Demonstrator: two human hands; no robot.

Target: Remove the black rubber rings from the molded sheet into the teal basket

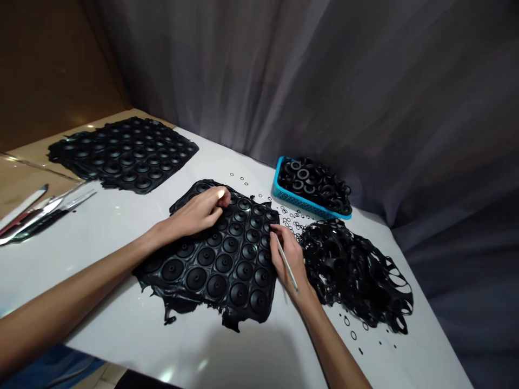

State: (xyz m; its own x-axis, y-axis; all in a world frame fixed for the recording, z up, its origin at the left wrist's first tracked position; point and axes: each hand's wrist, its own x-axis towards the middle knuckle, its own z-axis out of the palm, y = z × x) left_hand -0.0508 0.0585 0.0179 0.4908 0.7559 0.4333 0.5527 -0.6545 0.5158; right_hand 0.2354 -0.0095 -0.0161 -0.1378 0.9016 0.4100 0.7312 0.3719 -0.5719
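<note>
A black rubber sheet with rows of round moulded discs and ragged edges lies on the white table in front of me. My left hand rests over its far left part, fingers curled closed; what they pinch, if anything, is hidden. At the sheet's right edge, my right hand is closed around a thin white stick-like tool. The tool's tail end points back along my wrist, and its working tip cannot be made out.
Another black moulded sheet lies at the far left. A blue basket holds black rings. Right of my hand is a heap of black rubber scraps, with loose small rings around it. Several slim tools lie at left.
</note>
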